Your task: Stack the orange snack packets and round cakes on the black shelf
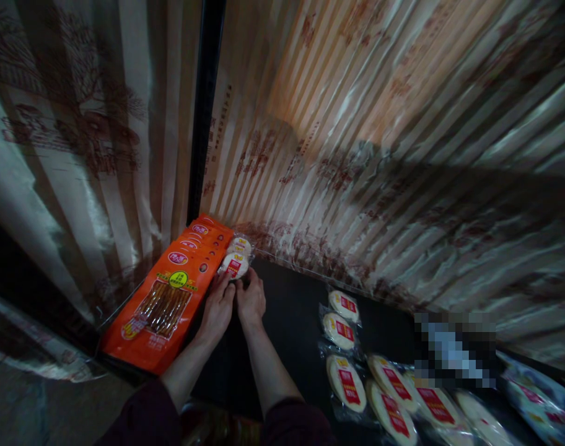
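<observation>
A clear-wrapped packet of round white cakes [235, 266] with a red label lies at the back of the black shelf. My left hand [218, 310] grips its lower left edge with bent fingers. At its lower right edge, my right hand [251, 300] pinches the wrapper; parts of the fingertips are hidden. Behind it, a similar packet [241, 244] shows its upper part. Touching distance to the left, orange snack bags [178, 291] overlap in a row, the front one with a window showing brown strips.
More round cake packets [345, 384] are spread over the right side of the black shelf [287, 310]. A blue and white bag [543, 396] lies at far right. Pleated printed sheeting [357, 136] covers the back and left sides, with a dark post [208, 93] at the corner.
</observation>
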`<state>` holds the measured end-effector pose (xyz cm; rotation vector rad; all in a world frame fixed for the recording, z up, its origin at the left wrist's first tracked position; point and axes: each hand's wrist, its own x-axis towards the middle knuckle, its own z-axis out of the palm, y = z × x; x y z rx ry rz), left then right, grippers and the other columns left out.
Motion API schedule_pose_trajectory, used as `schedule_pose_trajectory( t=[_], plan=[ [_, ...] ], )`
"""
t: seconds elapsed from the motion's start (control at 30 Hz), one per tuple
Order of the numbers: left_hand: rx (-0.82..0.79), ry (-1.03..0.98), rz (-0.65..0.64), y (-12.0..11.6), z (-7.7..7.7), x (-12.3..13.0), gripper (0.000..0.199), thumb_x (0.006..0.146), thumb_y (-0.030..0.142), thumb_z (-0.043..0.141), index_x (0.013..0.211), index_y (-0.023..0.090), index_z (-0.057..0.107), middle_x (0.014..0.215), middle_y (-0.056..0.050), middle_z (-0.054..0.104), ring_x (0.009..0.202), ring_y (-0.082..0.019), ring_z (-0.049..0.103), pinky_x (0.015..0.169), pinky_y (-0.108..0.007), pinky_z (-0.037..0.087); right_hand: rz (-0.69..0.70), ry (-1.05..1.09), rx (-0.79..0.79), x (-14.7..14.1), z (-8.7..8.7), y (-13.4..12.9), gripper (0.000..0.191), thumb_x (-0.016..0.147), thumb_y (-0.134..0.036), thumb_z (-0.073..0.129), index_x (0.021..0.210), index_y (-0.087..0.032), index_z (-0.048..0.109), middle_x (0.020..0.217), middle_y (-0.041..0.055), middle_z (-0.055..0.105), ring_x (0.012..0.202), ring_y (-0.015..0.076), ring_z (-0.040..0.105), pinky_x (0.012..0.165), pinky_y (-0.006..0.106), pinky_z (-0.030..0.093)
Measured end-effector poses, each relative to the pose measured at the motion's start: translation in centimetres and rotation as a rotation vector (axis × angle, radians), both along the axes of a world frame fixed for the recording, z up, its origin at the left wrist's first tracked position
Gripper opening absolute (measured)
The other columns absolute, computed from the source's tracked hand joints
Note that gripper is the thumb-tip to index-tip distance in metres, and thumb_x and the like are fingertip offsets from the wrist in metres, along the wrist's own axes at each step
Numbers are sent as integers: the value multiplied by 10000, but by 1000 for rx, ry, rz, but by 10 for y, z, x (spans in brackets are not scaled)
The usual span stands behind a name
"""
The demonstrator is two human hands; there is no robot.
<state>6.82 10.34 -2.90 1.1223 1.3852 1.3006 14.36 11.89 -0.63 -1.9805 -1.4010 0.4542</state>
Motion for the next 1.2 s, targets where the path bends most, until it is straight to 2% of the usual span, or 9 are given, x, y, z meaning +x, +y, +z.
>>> schedule_pose_trajectory(
  t=[0.2,0.47,0.67,0.8,0.9,1.07,1.2],
  plan=[
    [-3,35,-8,2,-3,0,422,849,216,444,1250,128,544,1446,-103,392,1372,-201,275,1147,-382,166,46,61,32,-1,-3,4,551,794,-215,468,1338,-144,420,1163,139,581,980,226,609,780,320,473],
    [23,77,-9,4,-6,3,432,832,212,460,1251,155,546,1441,-83,406,1374,-205,269,1149,-394,159,49,73,59,2,-9,6,507,776,-197,479,1283,-190,493,1103,104,592,935,198,608,790,305,477],
    [16,57,-17,4,-6,2,391,849,237,449,1212,181,583,1422,-63,438,1374,-209,269,1151,-402,150,33,70,123,3,-14,7,512,783,-203,476,1293,-244,483,1116,80,599,942,194,608,786,300,476],
    [11,73,-37,5,-5,1,399,852,233,443,1211,127,581,1419,-107,433,1369,-208,282,1146,-384,174,33,75,98,3,-17,9,523,784,-205,484,1306,-241,466,1112,77,610,944,195,618,794,299,473],
    [22,88,-24,5,-4,2,378,849,221,447,1190,169,600,1410,-74,452,1364,-203,294,1147,-396,167,51,99,100,5,-19,10,523,788,-206,484,1309,-241,456,1082,63,634,948,193,621,805,304,472],
    [49,126,-21,3,-2,1,387,854,221,426,1188,127,599,1416,-103,438,1364,-209,294,1144,-391,180,69,121,133,7,-19,8,543,776,-176,484,1317,-195,445,1096,82,636,981,194,615,833,309,472],
    [83,121,-9,1,-2,2,361,841,224,449,1154,189,623,1389,-54,481,1357,-211,309,1147,-407,176,63,122,157,7,-20,5,541,762,-157,487,1302,-146,457,1125,121,621,1010,205,605,866,324,470]
  ],
)
